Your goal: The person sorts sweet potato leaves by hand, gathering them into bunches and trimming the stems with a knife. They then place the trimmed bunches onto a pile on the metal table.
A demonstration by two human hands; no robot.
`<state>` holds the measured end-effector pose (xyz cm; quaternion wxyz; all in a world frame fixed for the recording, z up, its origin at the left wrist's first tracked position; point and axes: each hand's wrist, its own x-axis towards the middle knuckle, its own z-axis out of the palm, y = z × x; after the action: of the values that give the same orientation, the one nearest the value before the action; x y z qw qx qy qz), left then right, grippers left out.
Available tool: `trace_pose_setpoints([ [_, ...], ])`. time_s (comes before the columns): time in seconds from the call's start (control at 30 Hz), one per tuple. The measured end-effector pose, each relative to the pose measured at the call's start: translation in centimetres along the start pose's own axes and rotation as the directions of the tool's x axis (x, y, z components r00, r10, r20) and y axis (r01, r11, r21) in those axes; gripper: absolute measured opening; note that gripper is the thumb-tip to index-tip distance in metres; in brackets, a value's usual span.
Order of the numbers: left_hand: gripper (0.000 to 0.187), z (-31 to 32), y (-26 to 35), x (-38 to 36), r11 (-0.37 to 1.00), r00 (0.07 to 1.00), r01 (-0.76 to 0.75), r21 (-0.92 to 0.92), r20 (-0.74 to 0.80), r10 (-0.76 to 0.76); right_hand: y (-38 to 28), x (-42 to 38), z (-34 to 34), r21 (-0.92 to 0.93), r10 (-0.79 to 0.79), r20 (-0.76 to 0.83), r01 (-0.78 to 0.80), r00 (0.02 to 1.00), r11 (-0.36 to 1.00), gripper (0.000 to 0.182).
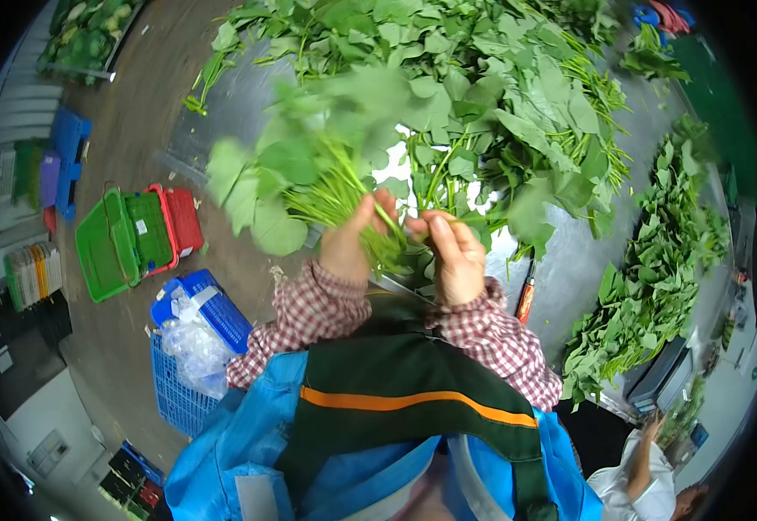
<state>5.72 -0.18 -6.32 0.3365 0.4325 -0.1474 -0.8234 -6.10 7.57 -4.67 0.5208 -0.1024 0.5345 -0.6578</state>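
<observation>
My left hand [352, 239] is closed round a bunch of leafy green stems [330, 169], its leaves fanning up and left, slightly blurred. Close beside it, my right hand [456, 260] pinches what looks like a single leafy stem [529, 215], with the leaf out to the right. Beyond both hands, a large heap of the same leafy greens [491, 65] covers much of the metal table [565, 269]. An orange-handled tool [527, 295], probably a knife, lies to the right of my right hand, its far end under leaves.
A long row of greens [656, 260] lies along the right side. On the floor at left are a green crate [105, 247], a red crate [185, 217] and a blue basket [178, 386] holding clear plastic bags [196, 347]. A person in white [634, 473] is at lower right.
</observation>
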Motion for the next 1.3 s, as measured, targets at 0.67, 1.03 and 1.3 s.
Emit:
trace_pose_setpoints([
  [0.67, 0.018, 2.5, 0.7, -1.0, 0.984, 0.919, 0.178, -0.019, 0.361, -0.159, -4.2, -0.4, -1.5, -0.35, 0.319, 0.328, -0.199, 0.889, 0.915, 0.024],
  [1.03, 0.023, 3.2, 0.3, -1.4, 0.982, 0.899, 0.037, 0.184, 0.423, -0.113, -4.4, -1.8, -2.5, -0.424, 0.097, 0.347, 0.064, 0.933, 0.903, 0.012],
  [1.3, 0.023, 1.9, 0.2, 0.1, 0.886, 0.941, 0.175, -0.43, 0.338, -0.022, -3.3, -2.2, -6.8, 0.112, 0.009, 0.659, -0.11, 0.753, 0.988, 0.024],
])
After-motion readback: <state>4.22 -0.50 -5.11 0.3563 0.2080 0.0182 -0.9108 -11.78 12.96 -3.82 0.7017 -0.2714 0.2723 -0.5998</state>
